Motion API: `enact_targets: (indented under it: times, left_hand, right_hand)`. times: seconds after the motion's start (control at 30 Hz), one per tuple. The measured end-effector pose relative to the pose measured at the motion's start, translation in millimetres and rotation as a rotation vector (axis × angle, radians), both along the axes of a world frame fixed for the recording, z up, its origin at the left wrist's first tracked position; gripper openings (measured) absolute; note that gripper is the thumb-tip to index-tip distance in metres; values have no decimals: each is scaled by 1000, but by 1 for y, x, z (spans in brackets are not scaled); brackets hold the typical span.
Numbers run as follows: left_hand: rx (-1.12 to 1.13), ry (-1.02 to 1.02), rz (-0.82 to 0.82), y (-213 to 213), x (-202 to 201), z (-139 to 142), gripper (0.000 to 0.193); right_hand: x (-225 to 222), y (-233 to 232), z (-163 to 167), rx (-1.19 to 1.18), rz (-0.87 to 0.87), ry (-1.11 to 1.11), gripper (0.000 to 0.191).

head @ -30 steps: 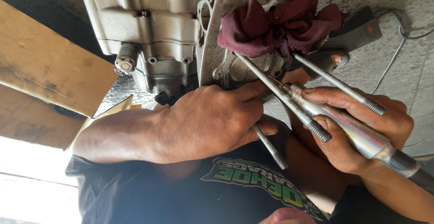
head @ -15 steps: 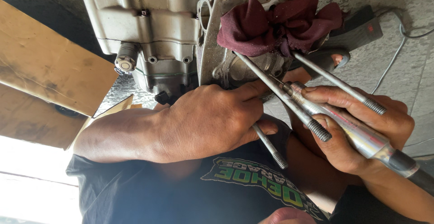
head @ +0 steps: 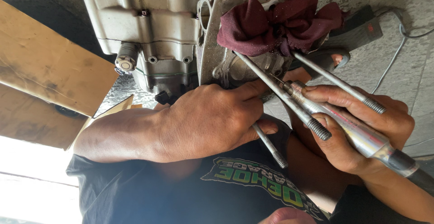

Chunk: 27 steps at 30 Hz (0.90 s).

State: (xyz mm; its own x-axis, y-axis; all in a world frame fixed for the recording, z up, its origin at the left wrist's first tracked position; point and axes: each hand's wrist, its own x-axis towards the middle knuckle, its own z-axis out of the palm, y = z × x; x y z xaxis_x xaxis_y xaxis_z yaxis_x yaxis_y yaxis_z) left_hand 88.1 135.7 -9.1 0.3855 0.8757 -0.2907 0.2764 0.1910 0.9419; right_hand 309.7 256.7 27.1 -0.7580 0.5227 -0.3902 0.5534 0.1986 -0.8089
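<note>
In the head view, the left hand (head: 212, 120) is clenched at the base of the engine cylinder (head: 235, 47), its fingertips pressed where the studs leave the metal — what it pinches there I cannot tell, the fingers hide it. The right hand (head: 361, 129) is closed around a chrome pneumatic tool (head: 357, 133), grasping its body, with the thumb lying along the top. The long axis of the tool runs from lower right up to the left, and its thin tip points at the cylinder face just beside the left fingertips, so the left hand is nearer to the work spot. Three threaded studs (head: 285, 99) stand out from the cylinder toward the person. A dark red rag (head: 275, 22) is stuffed into the cylinder opening, above the studs.
</note>
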Motion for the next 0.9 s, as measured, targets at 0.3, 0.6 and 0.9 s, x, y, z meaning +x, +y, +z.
enact_targets:
  times: [0.3, 0.6, 0.9]
  left_hand:
    - [7, 2, 5, 0, -1, 0, 51]
    - [13, -3, 13, 0, 0, -2, 50]
    - [22, 19, 15, -1, 2, -2, 50]
  right_hand:
    - [5, 4, -4, 99, 107, -13, 26]
    - [16, 2, -8, 131, 155, 7, 38]
    - [18, 6, -13, 339, 339, 145, 58]
